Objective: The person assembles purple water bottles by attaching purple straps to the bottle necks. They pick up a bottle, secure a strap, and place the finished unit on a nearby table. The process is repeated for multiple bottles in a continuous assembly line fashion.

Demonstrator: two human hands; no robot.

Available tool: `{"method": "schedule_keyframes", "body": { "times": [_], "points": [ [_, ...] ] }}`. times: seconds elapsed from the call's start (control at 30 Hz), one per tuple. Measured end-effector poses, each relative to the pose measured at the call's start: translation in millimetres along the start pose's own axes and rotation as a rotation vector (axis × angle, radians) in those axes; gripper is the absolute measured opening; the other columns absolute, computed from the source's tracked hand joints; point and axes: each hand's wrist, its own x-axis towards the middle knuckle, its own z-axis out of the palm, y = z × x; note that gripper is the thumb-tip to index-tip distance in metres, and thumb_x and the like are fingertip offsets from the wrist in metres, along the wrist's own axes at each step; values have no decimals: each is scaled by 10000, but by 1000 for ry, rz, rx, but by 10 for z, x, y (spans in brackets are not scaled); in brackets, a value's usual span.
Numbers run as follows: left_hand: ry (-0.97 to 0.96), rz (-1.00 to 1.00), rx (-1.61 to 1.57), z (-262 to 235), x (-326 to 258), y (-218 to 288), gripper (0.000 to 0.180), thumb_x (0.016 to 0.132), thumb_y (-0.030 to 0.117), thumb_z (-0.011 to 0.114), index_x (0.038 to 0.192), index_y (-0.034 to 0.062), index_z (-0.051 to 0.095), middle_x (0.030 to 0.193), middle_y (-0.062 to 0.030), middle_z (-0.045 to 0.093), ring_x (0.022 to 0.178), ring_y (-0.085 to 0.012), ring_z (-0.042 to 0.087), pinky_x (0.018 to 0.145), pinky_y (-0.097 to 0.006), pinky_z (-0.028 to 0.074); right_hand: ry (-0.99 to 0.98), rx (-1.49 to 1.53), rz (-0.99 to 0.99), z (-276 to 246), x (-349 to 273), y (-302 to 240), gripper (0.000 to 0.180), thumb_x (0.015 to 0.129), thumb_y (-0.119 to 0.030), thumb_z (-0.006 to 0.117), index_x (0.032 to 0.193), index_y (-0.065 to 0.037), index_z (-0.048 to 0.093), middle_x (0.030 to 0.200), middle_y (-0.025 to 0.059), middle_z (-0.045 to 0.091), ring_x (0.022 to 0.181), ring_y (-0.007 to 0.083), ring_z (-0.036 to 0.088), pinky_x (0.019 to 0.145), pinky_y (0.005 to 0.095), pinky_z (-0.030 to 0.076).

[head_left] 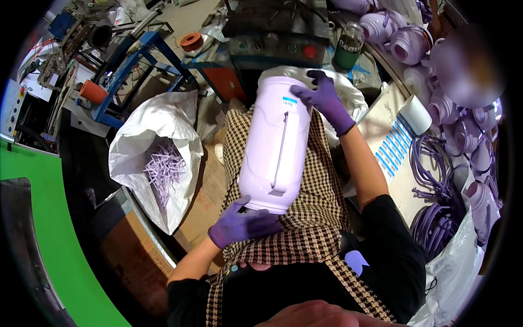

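A lilac plastic thermos casing (269, 147) lies lengthwise over my lap, tilted slightly, its long raised handle strip facing up. Near its far end is a small blue-and-white sticker (289, 102). My left hand (243, 222), in a purple glove, is closed around the casing's near rim, thumb on top and the other fingers partly beneath. At the far right edge is my right hand (325, 101), gloved alike. Its fingers are apart and bent, with one fingertip touching the casing beside the sticker; the palm stays off the surface.
On the right bench, a sticker roll (415, 115) trails a blue-and-white strip beside coiled purple straps (433, 223) and several lilac casings (411, 44). A white sack (185, 122) with lilac scraps stands left. Ahead is a dark machine (275, 41) with a red button.
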Motion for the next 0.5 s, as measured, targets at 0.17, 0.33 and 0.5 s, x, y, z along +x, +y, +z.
{"method": "schedule_keyframes", "body": {
  "times": [0.17,0.33,0.5],
  "points": [
    [471,-766,-297,-375,-44,-25,552,702,323,901,1069,128,537,1181,-96,590,1152,-329,587,1003,-487,483,409,574,4,165,-457,635,458,940,-212,672,1308,28,543,1196,154,579,1036,232,587,915,364,496],
    [1221,-1293,-1534,-209,-260,-511,515,1025,468,468,1412,129,473,1452,-105,508,1307,-307,524,1012,-531,513,158,582,142,654,-1434,648,340,899,-145,662,1201,-8,585,1043,84,590,931,174,590,812,352,509],
    [886,-1008,-835,-106,423,-1627,506,1027,429,500,1455,167,440,1484,-92,470,1355,-330,474,1013,-543,522,14,273,-233,597,-1393,370,199,862,-160,689,1047,-86,690,1033,116,586,934,287,614,824,375,514]
  ]
}}
